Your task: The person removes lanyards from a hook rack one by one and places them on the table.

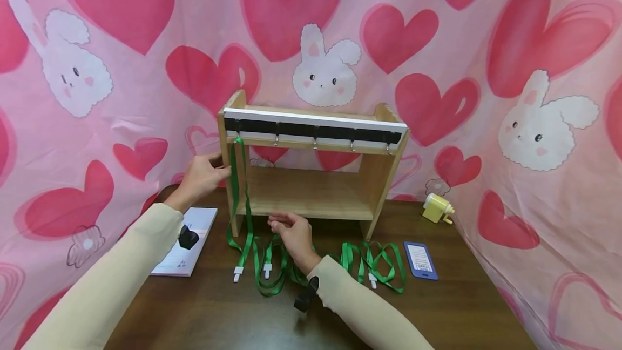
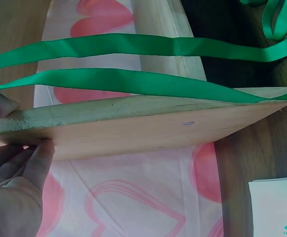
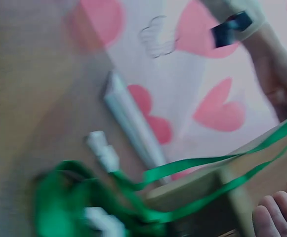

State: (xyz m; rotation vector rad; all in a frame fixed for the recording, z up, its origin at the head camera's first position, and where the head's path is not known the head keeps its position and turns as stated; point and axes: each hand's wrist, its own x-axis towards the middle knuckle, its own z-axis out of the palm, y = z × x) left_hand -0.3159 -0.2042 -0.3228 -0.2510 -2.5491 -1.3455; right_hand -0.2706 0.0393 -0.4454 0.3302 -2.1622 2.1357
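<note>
My left hand [image 1: 201, 177] grips the left side panel of a small wooden shelf [image 1: 306, 193]. In the left wrist view its thumb lies at the front edge and its fingers [image 2: 39, 160] press the outer face. A green lanyard [image 1: 248, 204] hangs from the leftmost hook on the black strip [image 1: 296, 129], its white clip [image 1: 237, 274] down by the table. My right hand [image 1: 293, 234], fingers loosely bent and holding nothing, hovers in front of the lower board. Below and around it lie more green lanyards [image 1: 399, 269] with white clips.
White booklets [image 1: 194, 239] lie left of the shelf. A blue card holder [image 1: 420, 261] lies at the right on the brown table [image 1: 461, 312]. Behind it stands a small yellow and white device with a crank [image 1: 437, 208]. A heart-and-rabbit cloth [image 1: 204, 4] hangs close behind the shelf.
</note>
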